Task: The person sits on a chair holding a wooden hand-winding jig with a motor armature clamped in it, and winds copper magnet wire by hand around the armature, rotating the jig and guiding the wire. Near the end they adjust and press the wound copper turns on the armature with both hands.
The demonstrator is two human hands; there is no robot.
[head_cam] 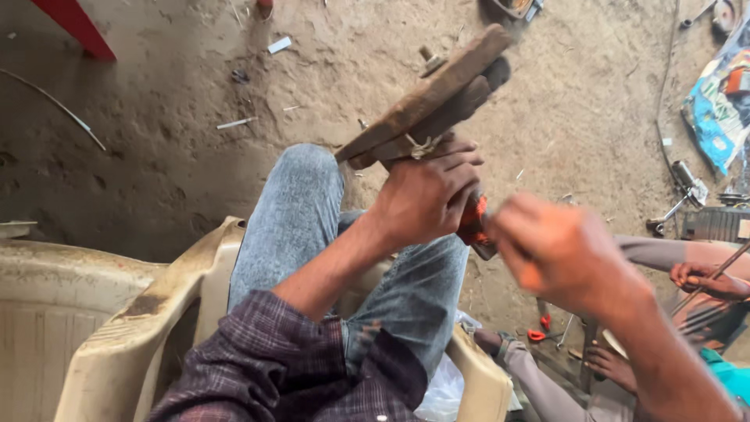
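My left hand (426,195) grips a rusty brown metal part (430,98), made of two flat bars bound together with thin wire, held tilted up over my knee. An orange-red piece (474,221) shows just under that hand. My right hand (558,254) is blurred, fingers curled, right next to the orange-red piece; what it holds is hidden. I sit on a cream plastic chair (117,328), wearing grey jeans and a dark plaid sleeve.
Dirt floor with scattered scraps, bolts and a wire. Another person sits low at the right, a hand (707,280) on thin metal rods and bare feet (613,363) by red-handled pliers (539,332). A blue printed bag (719,109) and metal tools lie at the far right.
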